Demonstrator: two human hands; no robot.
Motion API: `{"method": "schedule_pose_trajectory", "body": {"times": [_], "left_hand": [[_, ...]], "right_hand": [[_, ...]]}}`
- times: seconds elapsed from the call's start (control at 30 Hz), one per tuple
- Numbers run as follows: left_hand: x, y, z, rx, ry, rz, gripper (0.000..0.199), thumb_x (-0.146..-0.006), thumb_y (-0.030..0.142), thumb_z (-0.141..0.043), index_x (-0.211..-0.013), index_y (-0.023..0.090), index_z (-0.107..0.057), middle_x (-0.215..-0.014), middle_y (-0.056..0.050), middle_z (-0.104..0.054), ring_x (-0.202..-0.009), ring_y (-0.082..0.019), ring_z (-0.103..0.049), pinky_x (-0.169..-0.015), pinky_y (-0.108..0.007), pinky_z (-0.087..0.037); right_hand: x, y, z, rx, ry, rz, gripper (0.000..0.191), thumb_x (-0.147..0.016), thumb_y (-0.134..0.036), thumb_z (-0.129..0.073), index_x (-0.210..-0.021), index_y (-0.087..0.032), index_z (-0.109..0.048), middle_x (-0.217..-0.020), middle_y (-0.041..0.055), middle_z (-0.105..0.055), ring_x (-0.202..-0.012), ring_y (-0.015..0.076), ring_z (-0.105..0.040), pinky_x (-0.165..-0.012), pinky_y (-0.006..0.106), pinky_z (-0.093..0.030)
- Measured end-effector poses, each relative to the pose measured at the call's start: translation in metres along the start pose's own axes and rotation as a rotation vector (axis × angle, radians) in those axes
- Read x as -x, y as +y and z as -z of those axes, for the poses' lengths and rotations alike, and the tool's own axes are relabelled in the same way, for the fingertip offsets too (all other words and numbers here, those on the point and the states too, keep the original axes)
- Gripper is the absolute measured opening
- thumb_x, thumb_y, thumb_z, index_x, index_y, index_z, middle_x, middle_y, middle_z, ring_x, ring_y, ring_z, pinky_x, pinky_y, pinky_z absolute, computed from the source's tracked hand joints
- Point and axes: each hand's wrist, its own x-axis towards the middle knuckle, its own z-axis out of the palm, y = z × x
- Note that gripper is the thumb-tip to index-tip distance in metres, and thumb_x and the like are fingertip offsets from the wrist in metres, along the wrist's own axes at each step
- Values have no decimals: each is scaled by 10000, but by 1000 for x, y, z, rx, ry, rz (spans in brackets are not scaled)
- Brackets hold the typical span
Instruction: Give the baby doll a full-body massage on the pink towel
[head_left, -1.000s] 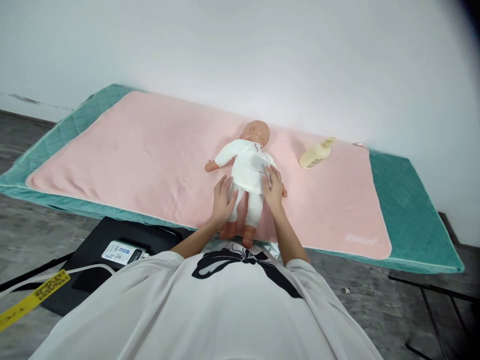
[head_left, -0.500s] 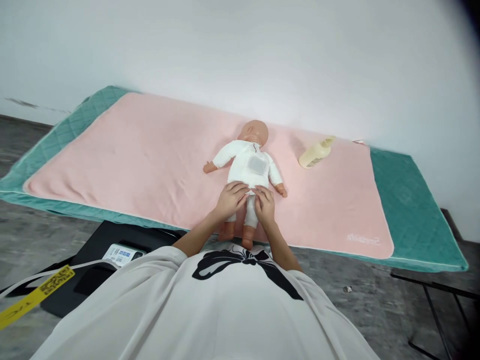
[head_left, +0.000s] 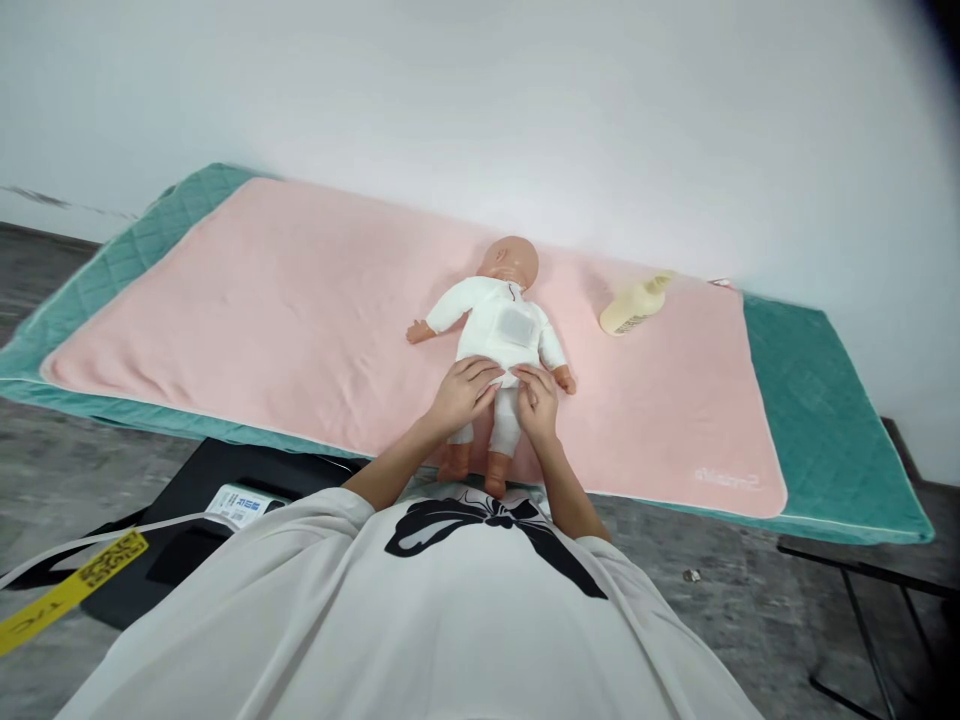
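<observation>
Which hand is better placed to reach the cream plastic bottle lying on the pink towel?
Probably the right hand: the cream plastic bottle lies on its side of the doll.

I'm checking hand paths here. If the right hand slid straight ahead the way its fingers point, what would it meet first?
The right hand rests at the doll's waist, fingers pointing up the body. Going straight on, it would likely first ride onto the doll's white top, near the square patch. Depth is hard to judge.
</observation>
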Motion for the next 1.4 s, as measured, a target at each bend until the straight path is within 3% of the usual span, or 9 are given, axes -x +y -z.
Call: {"method": "schedule_pose_trajectory", "body": {"times": [0.13,0.33,0.6,0.87,1.07,1.4], "left_hand": [[-7,-8,3,-19,37,-40,316,-961,353,-508,-1147,170,-687,-1213,-91,-674,-1190,-253,-539,-1040,-441,-448],[-14,-21,1,-8,-91,-48,341,-969,393,-487,-1158,189,-685,-1198,-91,-667,-1175,-249,-534,-1039,-445,-434],[-11,-28,-5,86,-112,-18,362,-971,420,-475,-1175,192,-668,-1231,-91,-644,-1192,-246,-530,-1061,-454,-422],[-8,-29,-7,100,-48,-52,355,-969,390,-483,-1215,191,-645,-1245,-103,-638,-1209,-250,-538,-1076,-483,-428],[-4,-31,-7,97,8,-55,381,-978,365,-471,-1307,209,-584,-1421,-111,-542,-1397,-250,-420,-1161,-532,-345],[-9,-32,-10,-2,-107,-16,440,-979,397,-466,-1347,176,-562,-1457,-110,-521,-1427,-253,-386,-1188,-505,-304]], "right_hand": [[-8,-1,-1,21,-15,19,327,-885,-157,-471,-1098,-240,-706,-1190,76,-684,-1138,234,-602,-1044,471,-437],[-10,2,-5,40,-78,-10,323,-889,-167,-465,-1096,-225,-706,-1185,80,-689,-1145,232,-596,-1034,455,-453],[-7,3,-10,51,-73,-29,323,-909,-169,-444,-1081,-230,-710,-1159,75,-704,-1143,219,-614,-1035,446,-462],[-9,6,-7,17,-62,20,321,-916,-174,-458,-1110,-236,-706,-1181,77,-697,-1154,220,-607,-1042,450,-463],[-13,4,-6,79,-64,66,352,-951,-214,-439,-1226,-250,-655,-1291,78,-646,-1245,220,-554,-1111,485,-414],[-14,11,-12,36,-74,-7,335,-959,-250,-445,-1201,-230,-676,-1267,89,-668,-1240,216,-573,-1089,464,-444]]}}
